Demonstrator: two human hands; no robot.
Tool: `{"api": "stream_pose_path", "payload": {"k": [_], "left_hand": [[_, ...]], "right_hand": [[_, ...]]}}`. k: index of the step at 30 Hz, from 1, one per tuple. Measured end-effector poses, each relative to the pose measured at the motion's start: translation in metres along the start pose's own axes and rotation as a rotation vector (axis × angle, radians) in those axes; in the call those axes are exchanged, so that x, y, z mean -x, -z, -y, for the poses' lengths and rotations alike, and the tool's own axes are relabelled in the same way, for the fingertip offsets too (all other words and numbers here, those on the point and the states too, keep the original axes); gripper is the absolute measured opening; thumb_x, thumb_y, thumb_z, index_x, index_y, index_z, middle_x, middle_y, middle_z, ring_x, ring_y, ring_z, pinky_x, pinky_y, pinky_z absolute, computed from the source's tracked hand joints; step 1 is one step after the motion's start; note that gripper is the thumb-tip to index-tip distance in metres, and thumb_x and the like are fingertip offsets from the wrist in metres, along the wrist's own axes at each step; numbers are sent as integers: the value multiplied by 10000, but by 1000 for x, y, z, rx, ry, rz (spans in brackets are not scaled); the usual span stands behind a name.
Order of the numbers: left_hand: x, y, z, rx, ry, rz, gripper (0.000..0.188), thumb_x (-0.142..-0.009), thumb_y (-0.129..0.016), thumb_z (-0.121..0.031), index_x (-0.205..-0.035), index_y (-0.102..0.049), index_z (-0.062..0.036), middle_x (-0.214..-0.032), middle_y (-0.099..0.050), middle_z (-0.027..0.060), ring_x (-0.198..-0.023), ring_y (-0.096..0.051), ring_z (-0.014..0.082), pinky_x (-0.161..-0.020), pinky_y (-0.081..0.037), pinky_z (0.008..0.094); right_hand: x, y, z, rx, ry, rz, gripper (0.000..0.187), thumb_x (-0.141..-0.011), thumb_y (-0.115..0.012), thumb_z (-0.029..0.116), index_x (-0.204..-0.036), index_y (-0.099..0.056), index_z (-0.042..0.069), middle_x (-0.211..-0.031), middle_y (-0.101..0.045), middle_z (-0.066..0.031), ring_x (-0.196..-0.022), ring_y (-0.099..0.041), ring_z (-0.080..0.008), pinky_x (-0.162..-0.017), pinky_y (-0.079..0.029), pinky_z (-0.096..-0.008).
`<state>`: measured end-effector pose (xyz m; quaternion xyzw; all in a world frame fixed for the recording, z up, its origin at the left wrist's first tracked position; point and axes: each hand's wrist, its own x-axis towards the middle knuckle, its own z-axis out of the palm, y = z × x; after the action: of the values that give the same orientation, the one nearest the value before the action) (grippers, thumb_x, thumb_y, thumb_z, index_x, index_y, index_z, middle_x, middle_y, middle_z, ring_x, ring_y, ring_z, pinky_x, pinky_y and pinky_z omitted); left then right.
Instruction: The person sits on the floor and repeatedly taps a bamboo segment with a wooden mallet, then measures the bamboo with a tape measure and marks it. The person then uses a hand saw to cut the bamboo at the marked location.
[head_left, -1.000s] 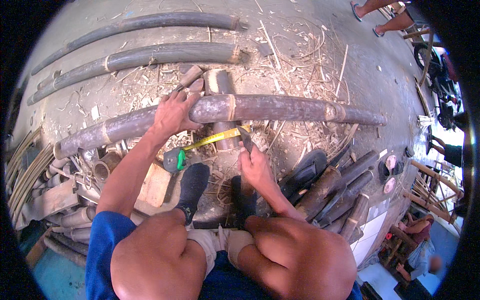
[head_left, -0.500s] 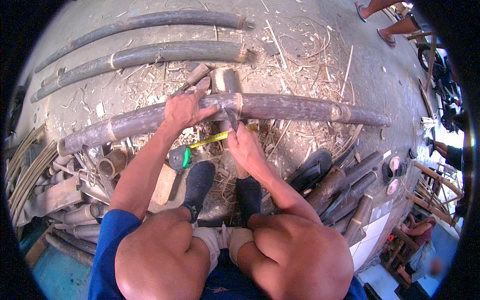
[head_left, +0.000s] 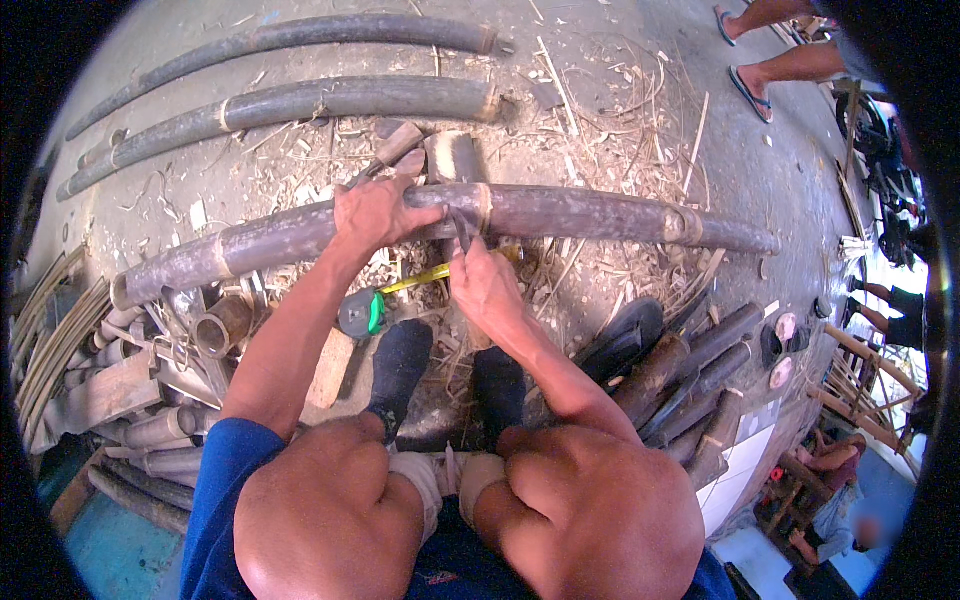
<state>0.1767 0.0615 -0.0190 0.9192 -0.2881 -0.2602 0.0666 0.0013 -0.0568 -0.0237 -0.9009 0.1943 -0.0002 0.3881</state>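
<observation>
A long brown bamboo pole (head_left: 590,214) lies crosswise in front of me, with pale rings at its joints. My left hand (head_left: 376,212) is closed over the pole left of its middle, the thumb pointing right along it. My right hand (head_left: 482,285) grips a small knife (head_left: 461,230); its handle is hidden in the fist. The dark blade rests against the near side of the pole, just left of a pale joint and close to my left thumb. Below sits a green and grey tape measure (head_left: 361,313) with its yellow tape pulled out to the right, passing under my right hand.
Two bamboo poles (head_left: 360,98) lie farther off. A wooden block (head_left: 453,160) and a wooden handle (head_left: 400,144) are behind my pole. Shavings litter the floor. Bamboo pieces (head_left: 690,360) pile at right, offcuts (head_left: 165,430) at left. A person's sandalled feet (head_left: 752,90) stand far right.
The knife in my right hand has tilted more upright and shifted slightly left. My left hand keeps its place on the pole. At far right, the other person's nearer foot has moved left.
</observation>
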Motion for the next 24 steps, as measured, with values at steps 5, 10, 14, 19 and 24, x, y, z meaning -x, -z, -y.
{"api": "stream_pose_path", "payload": {"k": [5,10,14,19,24], "left_hand": [[1,-1,-2,-15,6,-18,857,-772,-648,-796,-1384,-669,-196,-1234,-740,184,-1197,-687,364,-1090,-374,676],[4,6,-5,-50,10,-16,896,-773,-656,-801,-1471,-603,-242,-1324,-717,119,-1316,-620,341,-1186,-229,715],[3,7,-5,-15,10,16,884,-763,-653,-786,-1450,-621,-230,-1305,-713,184,-1251,-659,370,-1138,-300,728],[1,0,-2,-64,25,-48,887,-765,-656,-793,-1444,-625,-223,-1300,-720,163,-1246,-661,364,-1162,-270,730],[0,0,0,-50,18,11,917,-761,-651,-809,-1471,-600,-232,-1307,-716,166,-1258,-654,369,-1172,-237,744]], "right_hand": [[12,2,0,79,30,2,255,-980,-585,198,-897,-588,-43,-728,-666,-296,-715,-694,-475,-647,-547,-568],[25,20,1,50,-111,236,323,-1008,-530,210,-973,-616,-100,-784,-666,-332,-735,-686,-508,-707,-530,-611],[11,25,5,16,114,-17,254,-974,-559,161,-930,-596,-86,-739,-656,-337,-705,-693,-487,-655,-541,-593],[-10,6,9,-72,-30,3,259,-980,-557,159,-900,-575,-85,-679,-636,-328,-672,-671,-514,-618,-536,-597],[4,5,5,-76,-20,31,268,-973,-560,162,-938,-587,-102,-732,-649,-352,-700,-668,-534,-648,-538,-609]]}}
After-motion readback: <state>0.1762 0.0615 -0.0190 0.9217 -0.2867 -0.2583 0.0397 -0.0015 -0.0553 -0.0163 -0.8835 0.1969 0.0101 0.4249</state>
